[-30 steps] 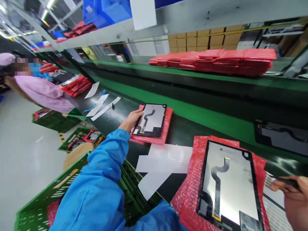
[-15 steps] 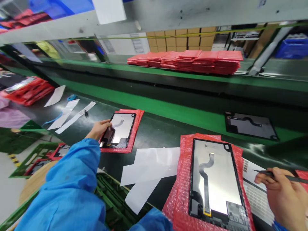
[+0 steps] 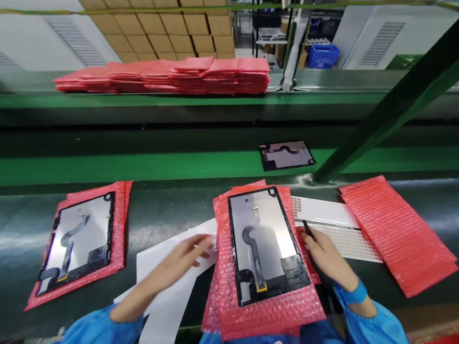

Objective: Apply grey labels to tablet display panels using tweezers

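A tablet screen panel (image 3: 274, 229) with a dark flex cable lies face down on red bubble-wrap bags (image 3: 229, 320) right before me. My left hand (image 3: 191, 253) hovers, fingers apart and holding nothing, over white paper sheets (image 3: 168, 306) just left of those bags. On the right side, my right hand (image 3: 322, 251) is closed round slim black tweezers (image 3: 307, 228), close against the bags' right edge; whether it touches them I cannot tell. Another screen panel (image 3: 81, 234) rests on red bubble wrap at the far left.
A third panel (image 3: 287, 155) lies on the green belt (image 3: 201, 165). Label sheets (image 3: 324, 212) and more red bubble-wrap bags (image 3: 398, 229) are at right. Flat red bags (image 3: 165, 76) are piled on the back shelf. A dark green post (image 3: 387, 105) slants across the right.
My left hand has let go of the left panel and moved right, to beside the middle bags. My right hand has come to the bags' right edge, still with the tweezers. The view has turned right.
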`<state>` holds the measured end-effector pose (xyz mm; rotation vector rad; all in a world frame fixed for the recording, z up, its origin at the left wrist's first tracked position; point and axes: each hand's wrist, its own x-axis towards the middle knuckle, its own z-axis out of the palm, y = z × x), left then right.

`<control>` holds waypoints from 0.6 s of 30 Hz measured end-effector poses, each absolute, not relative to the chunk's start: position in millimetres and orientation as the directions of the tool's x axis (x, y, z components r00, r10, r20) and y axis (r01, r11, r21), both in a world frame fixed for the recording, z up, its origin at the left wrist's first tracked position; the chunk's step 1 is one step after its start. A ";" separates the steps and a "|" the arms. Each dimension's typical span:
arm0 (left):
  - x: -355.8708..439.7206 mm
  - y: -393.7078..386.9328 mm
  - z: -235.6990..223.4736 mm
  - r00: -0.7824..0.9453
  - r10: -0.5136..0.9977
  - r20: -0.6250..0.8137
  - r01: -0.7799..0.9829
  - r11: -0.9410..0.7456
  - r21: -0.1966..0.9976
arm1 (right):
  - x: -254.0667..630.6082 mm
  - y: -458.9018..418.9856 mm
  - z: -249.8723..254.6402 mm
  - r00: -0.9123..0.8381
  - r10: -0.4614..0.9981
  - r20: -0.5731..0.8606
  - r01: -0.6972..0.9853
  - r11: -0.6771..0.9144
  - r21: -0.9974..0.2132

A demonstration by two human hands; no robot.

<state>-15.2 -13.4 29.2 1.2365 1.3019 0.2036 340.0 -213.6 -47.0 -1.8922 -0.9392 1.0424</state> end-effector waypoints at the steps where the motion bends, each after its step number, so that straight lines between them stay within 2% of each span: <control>1: 1.7 -30.1 26.4 0.372 0.677 -0.636 0.494 0.435 0.752 | 333.0 -215.5 -44.9 0.367 0.880 -0.303 0.293 -0.418 -0.860; 4: 39.1 -66.6 27.0 0.417 0.589 -0.692 0.407 0.560 0.722 | 313.6 -217.4 -36.1 0.315 0.905 -0.287 0.323 -0.387 -0.864; 9: 51.9 -87.1 31.8 0.306 0.534 -0.788 0.229 0.762 0.605 | 296.9 -211.6 -26.3 0.339 0.902 -0.268 0.257 -0.363 -0.896; 14: 48.9 -90.9 24.6 0.275 0.529 -0.803 0.172 0.795 0.582 | 293.5 -208.4 -32.2 0.354 0.891 -0.283 0.144 -0.351 -0.925; 18: 54.7 -95.7 13.2 0.291 0.513 -0.808 0.189 0.797 0.574 | 290.3 -211.2 -33.9 0.332 0.902 -0.278 0.169 -0.347 -0.923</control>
